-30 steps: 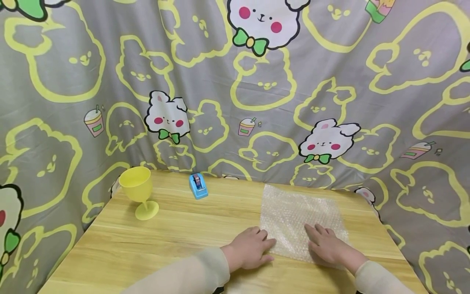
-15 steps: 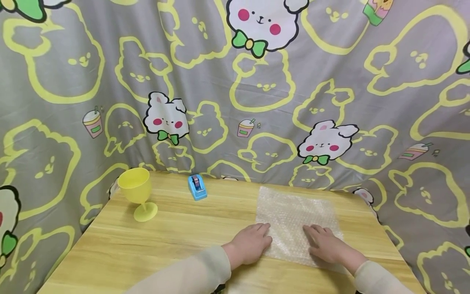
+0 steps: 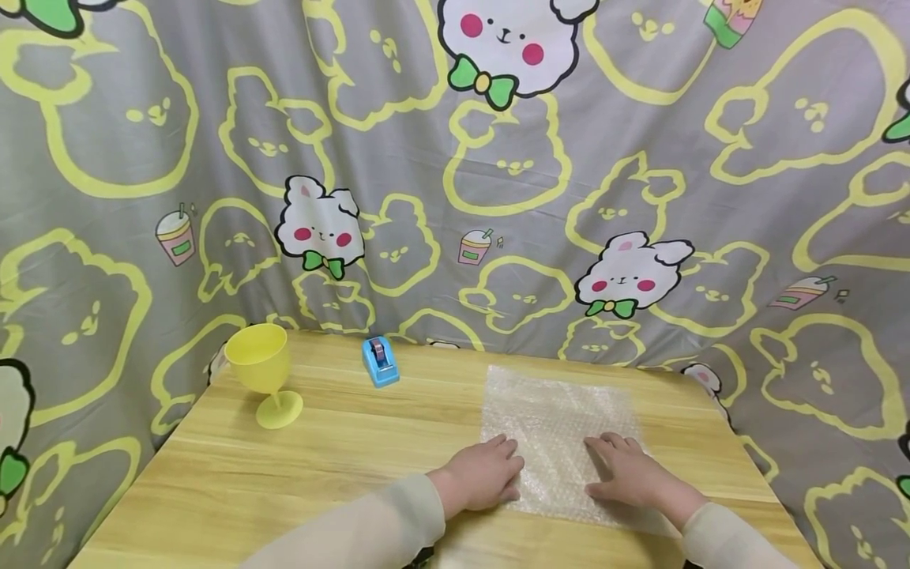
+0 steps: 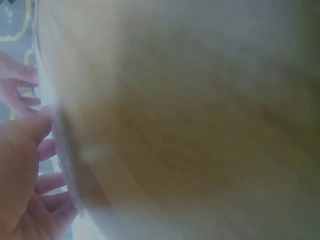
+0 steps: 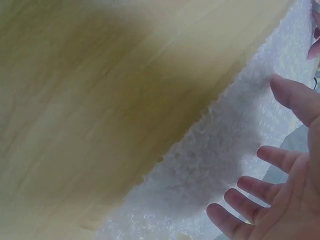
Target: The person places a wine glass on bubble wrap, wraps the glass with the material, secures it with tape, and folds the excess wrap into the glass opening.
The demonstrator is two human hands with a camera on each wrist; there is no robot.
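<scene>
A flat sheet of clear bubble wrap (image 3: 562, 419) lies on the wooden table, right of centre. At its left edge, near the front corner, my left hand (image 3: 483, 474) rests with fingers slightly bent. In the left wrist view, the thumb (image 4: 37, 125) and fingertips reach the sheet's edge. My right hand (image 3: 629, 474) lies over the sheet's right part, fingers loosely spread and fingertips on the plastic. The right wrist view shows its fingers (image 5: 270, 192) apart along the bubble wrap, pinching nothing.
A yellow plastic goblet (image 3: 263, 363) stands upright at the table's left. Behind it to the right sits a blue tape dispenser (image 3: 381, 362) with a roll of tape. A grey cartoon-print curtain (image 3: 412, 142) hangs directly behind the table (image 3: 320, 474) and along both sides.
The bubble wrap has slid a little leftward and towards me. My left hand's fingers have drawn in at its edge; the right hand stays nearly in place, its thumb now more apart.
</scene>
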